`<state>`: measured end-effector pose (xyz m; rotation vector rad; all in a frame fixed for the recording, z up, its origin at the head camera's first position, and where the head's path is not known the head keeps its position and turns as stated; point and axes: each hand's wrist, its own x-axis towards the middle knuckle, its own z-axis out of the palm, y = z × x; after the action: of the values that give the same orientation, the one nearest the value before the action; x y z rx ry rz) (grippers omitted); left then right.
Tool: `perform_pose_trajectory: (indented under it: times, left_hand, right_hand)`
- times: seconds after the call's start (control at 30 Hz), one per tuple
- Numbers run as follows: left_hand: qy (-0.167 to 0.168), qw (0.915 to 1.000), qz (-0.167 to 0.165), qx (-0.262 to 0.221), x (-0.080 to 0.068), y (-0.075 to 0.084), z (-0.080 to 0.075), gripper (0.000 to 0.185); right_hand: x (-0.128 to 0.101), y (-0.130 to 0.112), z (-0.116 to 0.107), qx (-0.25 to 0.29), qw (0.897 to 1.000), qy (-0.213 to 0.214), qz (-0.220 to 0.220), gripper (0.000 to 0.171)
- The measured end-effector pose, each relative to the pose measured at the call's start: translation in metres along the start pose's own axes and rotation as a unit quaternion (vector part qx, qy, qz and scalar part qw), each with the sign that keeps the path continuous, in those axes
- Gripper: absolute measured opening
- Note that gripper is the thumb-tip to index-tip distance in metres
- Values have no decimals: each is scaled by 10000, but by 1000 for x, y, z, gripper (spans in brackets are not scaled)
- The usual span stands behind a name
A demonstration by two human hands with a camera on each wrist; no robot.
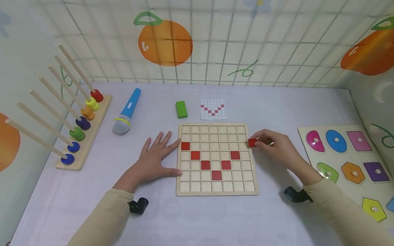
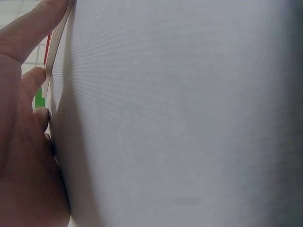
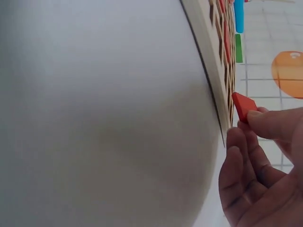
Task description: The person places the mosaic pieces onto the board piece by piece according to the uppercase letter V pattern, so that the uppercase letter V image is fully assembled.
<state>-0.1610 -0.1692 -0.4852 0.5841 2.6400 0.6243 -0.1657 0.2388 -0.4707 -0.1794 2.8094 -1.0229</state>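
Observation:
A wooden grid board (image 1: 217,193) lies on the table, with several red square tiles (image 1: 216,175) set in its cells in a V-like pattern. At the board's right edge my right hand (image 1: 276,145) pinches another red tile (image 3: 245,105) between thumb and fingertips. My left hand (image 1: 154,160) rests with spread fingers on the table, its thumb and index fingertip at the board's left edge. Beyond the board is a small pattern card (image 1: 212,109) printed with red squares in a V. Beside the card stands a green block (image 1: 181,109).
At the left back is a wooden peg stand (image 1: 97,131) with coloured beads. A blue toy microphone (image 1: 129,109) lies near it. On the right, a shape puzzle board (image 1: 342,201) holds coloured knobbed pieces. A gridded wall with printed oranges (image 1: 166,42) rises behind the table.

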Motion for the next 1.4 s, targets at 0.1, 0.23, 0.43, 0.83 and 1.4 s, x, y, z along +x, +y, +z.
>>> perform_pose_trajectory:
  times: [0.1, 0.23, 0.43, 0.83, 1.4]
  left_hand:
    - [-8, 10000, -13, 11, 0, 0, 0, 106]
    - [-19, 10000, -22, 21, 1, 0, 1, 106]
    - [-13, 10000, 11, 16, 1, -1, 1, 106]
    - [-7, 10000, 39, 26, 0, 0, 0, 105]
    - [22, 10000, 40, 17, 1, -3, 2, 106]
  right_hand:
    - [0, -4, 5, 15, 9999, -47, -112, 21]
    - [0, -8, 9, 33, 9999, -113, -111, 21]
    - [2, -12, 16, 141, 9996, -153, -174, 20]
    - [5, -14, 22, -265, 9986, -17, -452, 21]
    - [3, -13, 23, -431, 9976, -97, -527, 28]
